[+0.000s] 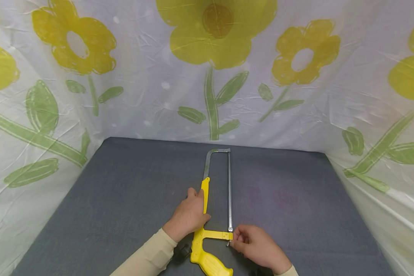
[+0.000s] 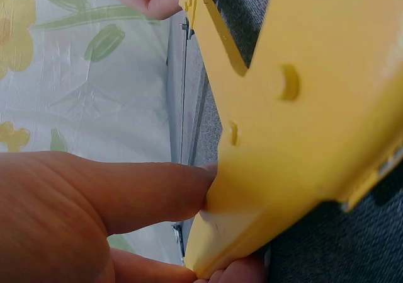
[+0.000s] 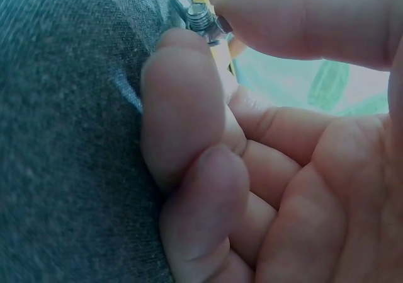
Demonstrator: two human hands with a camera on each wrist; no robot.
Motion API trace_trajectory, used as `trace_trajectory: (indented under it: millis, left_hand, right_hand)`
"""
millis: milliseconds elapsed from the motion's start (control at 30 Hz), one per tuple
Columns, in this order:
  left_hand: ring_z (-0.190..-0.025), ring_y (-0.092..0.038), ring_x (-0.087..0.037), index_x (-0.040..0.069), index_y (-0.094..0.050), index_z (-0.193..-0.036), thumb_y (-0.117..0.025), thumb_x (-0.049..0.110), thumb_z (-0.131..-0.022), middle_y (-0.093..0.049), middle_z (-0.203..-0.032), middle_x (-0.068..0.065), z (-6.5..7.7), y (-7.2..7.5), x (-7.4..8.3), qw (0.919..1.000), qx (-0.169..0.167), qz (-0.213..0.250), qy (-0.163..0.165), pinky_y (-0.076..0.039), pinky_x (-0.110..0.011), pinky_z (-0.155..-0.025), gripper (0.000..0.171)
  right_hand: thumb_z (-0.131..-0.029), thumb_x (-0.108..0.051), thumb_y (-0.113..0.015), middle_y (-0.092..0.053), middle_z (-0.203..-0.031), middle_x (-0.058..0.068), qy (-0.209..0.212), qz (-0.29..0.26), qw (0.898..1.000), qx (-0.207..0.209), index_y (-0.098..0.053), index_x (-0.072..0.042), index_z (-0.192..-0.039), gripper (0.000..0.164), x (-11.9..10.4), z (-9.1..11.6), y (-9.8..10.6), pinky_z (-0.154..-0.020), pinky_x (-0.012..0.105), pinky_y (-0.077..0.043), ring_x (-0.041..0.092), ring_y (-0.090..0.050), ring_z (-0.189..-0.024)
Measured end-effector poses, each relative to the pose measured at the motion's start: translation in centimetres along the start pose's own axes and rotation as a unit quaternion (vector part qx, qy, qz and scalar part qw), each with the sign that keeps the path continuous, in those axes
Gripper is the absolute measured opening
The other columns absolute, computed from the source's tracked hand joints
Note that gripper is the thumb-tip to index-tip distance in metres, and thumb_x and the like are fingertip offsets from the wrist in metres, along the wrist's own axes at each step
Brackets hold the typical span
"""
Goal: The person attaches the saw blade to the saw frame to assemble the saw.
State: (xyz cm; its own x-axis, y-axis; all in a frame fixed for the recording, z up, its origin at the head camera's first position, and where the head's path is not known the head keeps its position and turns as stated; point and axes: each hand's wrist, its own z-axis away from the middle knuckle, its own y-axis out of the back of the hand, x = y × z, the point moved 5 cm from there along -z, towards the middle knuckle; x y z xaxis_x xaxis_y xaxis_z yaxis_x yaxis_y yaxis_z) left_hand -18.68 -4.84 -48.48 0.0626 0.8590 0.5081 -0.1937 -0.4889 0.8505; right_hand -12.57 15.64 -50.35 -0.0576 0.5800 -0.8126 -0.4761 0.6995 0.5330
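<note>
A hacksaw with a yellow handle (image 1: 212,264) lies on the dark cloth, its silver bow (image 1: 207,165) pointing away from me. My left hand (image 1: 189,212) grips the yellow frame above the handle, and in the left wrist view the thumb (image 2: 157,191) presses its side. Along the right side of the saw runs the straight silver blade (image 1: 229,188). At its near end, my right hand (image 1: 257,245) pinches a small metal wing nut (image 3: 201,19) on a threaded end. The right hand's other fingers (image 3: 186,100) are curled beside the cloth.
Dark grey cloth (image 1: 124,199) covers the table. A white curtain (image 1: 141,88) printed with yellow flowers stands behind and along both sides. A black object (image 1: 181,253) sits by the left wrist.
</note>
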Motion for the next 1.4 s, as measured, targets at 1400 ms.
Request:
trace_trajectory:
  millis: [1400]
  left_hand:
    - [-0.068, -0.057, -0.018, -0.007, -0.045, -0.16, -0.09, 0.015, -0.088, -0.05, -0.128, -0.023, 0.0, -0.04, 0.0, 1.0, -0.001, 0.007, 0.001, -0.057, -0.031, -0.059, 0.088]
  right_hand:
    - [-0.092, -0.006, -0.07, -0.06, -0.071, -0.008, -0.01, 0.028, 0.999, 0.013, -0.07, -0.015, -0.092, 0.009, 0.19, 0.2, 0.06, -0.051, 0.024, -0.04, 0.006, -0.054, -0.055]
